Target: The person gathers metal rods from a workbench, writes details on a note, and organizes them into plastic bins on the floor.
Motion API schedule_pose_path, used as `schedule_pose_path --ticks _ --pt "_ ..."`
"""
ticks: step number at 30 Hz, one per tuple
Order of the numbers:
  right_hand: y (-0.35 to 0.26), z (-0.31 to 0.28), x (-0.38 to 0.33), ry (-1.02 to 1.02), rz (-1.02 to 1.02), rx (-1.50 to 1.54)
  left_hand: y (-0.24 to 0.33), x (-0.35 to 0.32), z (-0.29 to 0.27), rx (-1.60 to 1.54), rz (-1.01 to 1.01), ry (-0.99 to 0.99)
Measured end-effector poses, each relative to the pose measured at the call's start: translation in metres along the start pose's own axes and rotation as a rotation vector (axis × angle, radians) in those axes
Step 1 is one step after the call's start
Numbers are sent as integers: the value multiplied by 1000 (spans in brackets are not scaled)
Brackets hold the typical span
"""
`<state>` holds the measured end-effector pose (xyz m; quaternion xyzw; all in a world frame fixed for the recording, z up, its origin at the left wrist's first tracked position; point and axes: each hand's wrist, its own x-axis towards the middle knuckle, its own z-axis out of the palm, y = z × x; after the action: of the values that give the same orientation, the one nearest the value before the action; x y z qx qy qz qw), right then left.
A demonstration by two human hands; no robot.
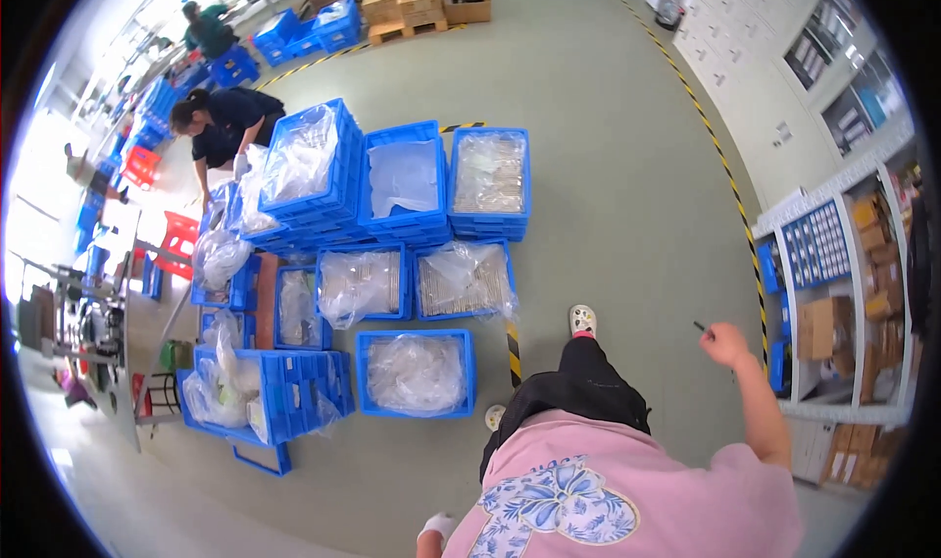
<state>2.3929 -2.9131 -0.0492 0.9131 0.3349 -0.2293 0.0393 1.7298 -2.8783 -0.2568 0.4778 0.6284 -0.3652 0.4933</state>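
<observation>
Two hands show at the lower part of the view. The right hand [727, 344] is raised out to the person's right, its grip closed around a small dark pen-like object [702, 328] that sticks out toward the left from between the fingers; what exactly the object is cannot be told. The left hand [438, 529] sits low at the bottom edge, wearing a white glove; only part of it shows, and whether its grip is open or closed cannot be told.

Left of the right hand and somewhat below it, the person's own leg in black trousers [578, 386] steps forward, ending in a light-coloured shoe [582, 319]. A pink shirt with a blue flower print [598, 489] lies below the right hand.

Well to the left of the right hand, on the grey floor [608, 146], stand many blue plastic crates [417, 372] lined with clear plastic bags [416, 372], some stacked two or more high. A black-and-yellow striped tape line [513, 347] runs on the floor between the crates and the leg.

Just right of the right hand is a shelf unit [848, 293] holding cardboard boxes [818, 328] and blue bins.

Far off to the upper left, another person in dark clothes [225, 126] bends over the crates.
</observation>
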Motion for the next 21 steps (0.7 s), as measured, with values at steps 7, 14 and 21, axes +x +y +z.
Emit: schedule_pose_path --ticks 7,14,21 --pt "40 -7 117 -423 -157 -204 96 4 39 767 221 -101" --pt "-20 -50 257 -329 -456 -346 338 -60 -24 -841 319 321" --pt "-131 -56 322 -331 -603 -421 379 -23 -64 -395 288 467"
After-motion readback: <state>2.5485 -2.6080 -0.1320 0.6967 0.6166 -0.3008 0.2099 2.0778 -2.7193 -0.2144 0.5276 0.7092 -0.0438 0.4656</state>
